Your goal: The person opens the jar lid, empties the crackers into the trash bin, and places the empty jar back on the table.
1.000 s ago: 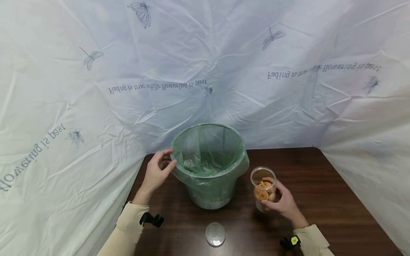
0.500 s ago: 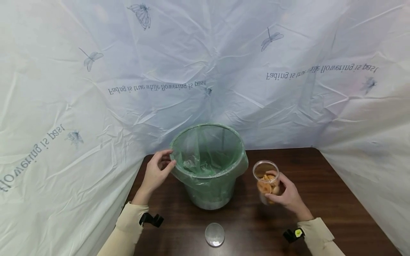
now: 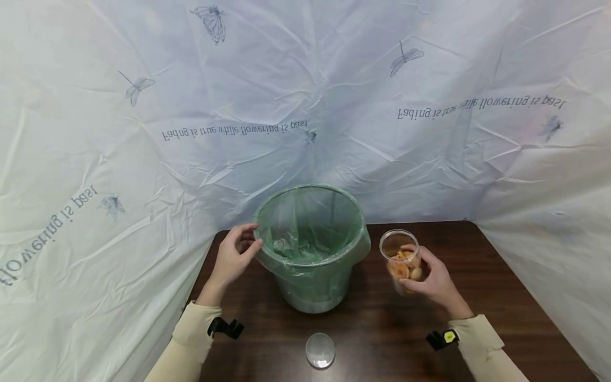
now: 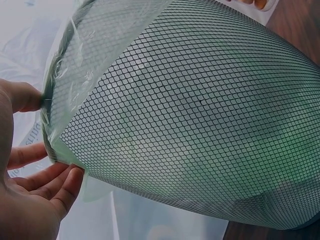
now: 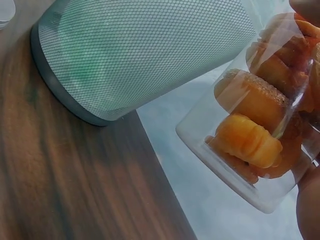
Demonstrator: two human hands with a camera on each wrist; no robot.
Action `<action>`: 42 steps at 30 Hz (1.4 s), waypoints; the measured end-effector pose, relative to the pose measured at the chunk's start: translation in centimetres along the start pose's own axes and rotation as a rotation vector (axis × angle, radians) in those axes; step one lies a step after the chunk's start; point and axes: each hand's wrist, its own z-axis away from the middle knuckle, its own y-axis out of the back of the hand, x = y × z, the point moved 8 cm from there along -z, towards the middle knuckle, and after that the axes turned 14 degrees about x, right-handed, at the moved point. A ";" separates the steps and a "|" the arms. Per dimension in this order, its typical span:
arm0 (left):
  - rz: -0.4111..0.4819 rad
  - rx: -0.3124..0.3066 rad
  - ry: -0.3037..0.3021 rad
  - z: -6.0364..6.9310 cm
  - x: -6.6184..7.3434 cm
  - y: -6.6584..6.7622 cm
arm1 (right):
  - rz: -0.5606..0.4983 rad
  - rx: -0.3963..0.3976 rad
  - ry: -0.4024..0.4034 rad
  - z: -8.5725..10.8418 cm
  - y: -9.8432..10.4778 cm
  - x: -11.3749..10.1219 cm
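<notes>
A mesh bin (image 3: pixel 312 289) lined with a green plastic bag (image 3: pixel 286 268) stands on the table. At its left rim the left hand (image 3: pixel 234 257) holds the edge, and the left wrist view shows its thumb and fingers (image 4: pixel 65 192) pinching rim and bag. To the right of the bin, the right hand (image 3: pixel 436 281) grips a clear lidless jar (image 3: pixel 401 265) around its side. Brown and orange pieces (image 5: pixel 250 140) lie inside the jar, which appears raised above the table in the right wrist view.
A round clear lid (image 3: pixel 320 350) lies on the dark wooden table (image 3: pixel 372 345) in front of the bin. A pale printed sheet (image 3: pixel 353 159) hangs behind and at both sides of the table.
The right hand has moved the jar to the right and a little away from the person. The left hand, bin and lid look unmoved.
</notes>
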 end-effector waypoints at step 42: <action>-0.005 -0.030 0.019 0.2 3.4 0.2 | 0.056 -0.062 0.104 -4.5 0.2 -2.1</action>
